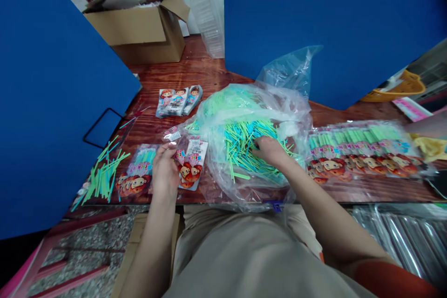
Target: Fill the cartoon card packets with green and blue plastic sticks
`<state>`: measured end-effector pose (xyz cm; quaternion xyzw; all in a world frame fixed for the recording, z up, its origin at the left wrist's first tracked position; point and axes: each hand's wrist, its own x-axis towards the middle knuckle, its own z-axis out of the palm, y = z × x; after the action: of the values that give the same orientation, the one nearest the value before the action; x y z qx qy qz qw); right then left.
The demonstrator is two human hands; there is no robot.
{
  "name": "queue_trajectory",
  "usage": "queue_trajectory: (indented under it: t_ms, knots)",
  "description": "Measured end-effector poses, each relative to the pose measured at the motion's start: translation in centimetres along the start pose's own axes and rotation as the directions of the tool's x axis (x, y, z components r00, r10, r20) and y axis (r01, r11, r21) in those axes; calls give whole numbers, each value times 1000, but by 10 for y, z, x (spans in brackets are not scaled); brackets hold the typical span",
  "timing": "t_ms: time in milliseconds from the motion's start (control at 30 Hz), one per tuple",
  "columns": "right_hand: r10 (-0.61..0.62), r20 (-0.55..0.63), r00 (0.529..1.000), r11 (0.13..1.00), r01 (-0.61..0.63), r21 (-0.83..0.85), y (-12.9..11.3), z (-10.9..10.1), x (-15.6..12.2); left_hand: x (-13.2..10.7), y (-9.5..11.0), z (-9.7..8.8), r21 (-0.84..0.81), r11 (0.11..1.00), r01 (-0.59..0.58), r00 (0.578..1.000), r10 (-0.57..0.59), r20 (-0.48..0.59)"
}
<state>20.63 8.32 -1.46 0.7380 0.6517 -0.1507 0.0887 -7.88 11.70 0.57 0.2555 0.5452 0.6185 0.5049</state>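
Well apart near table edge (pixel 349 199), left hand (pixel 165 171) on packet (pixel 137 173), right hand (pixel 268 151) in sticks (pixel 246 146)

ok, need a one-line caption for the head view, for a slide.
Head view: right hand in a clear plastic bag of green and blue sticks; left hand at cartoon-printed packets on a wooden table.

We see a heap of thin mint-green and turquoise sticks (pixel 247 149), loose and criss-crossed, lying in a crumpled clear plastic bag (pixel 223 111) that sprawls open on its side. Just beside it, a glossy cartoon-face printed card packet (pixel 190 167) lies flat, face up, with a cartoon face showing.
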Motion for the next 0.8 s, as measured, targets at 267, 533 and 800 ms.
queue_trajectory:
  t_ms: [267, 533, 800]
  knots:
    - [-69, -17, 997, 998, 69, -9, -5, 8, 2, -28, -15, 20, 78, 996, 33, 985, -46, 169]
    - [-30, -173, 985, 999, 34, 23, 22, 12, -11, -40, -29, 25, 55, 979, 194, 973, -199, 118]
    - [62, -327, 943, 984, -2, 181, 50, 3, -12, -54, -32, 35, 102, 950, 294, 917, -310, 249]
